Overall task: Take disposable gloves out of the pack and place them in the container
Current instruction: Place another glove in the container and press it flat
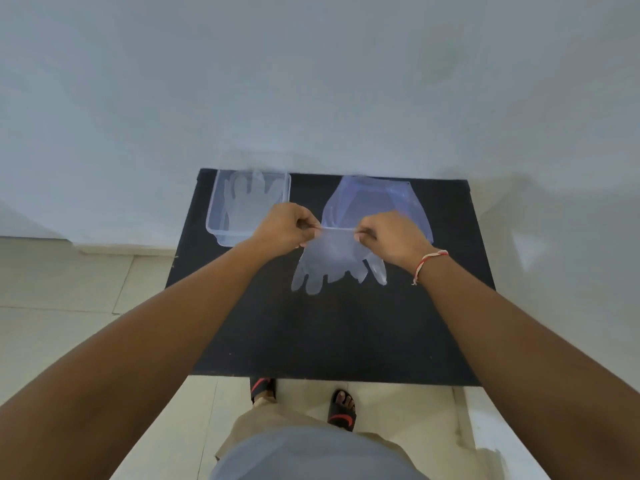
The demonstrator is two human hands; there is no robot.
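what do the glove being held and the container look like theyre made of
Glove: seemingly thin, clear plastic film, since the dark table shows through it and it hangs limp. Container: probably stiffer clear plastic, glossy, holding its box shape with defined rims.

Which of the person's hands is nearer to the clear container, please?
Left. The left hand sits beside the container's near right corner; the right hand is farther right, before the pack.

Single wide-angle head view, looking forward and steeply down from above onto the black desk, the floor and wall at its edges.
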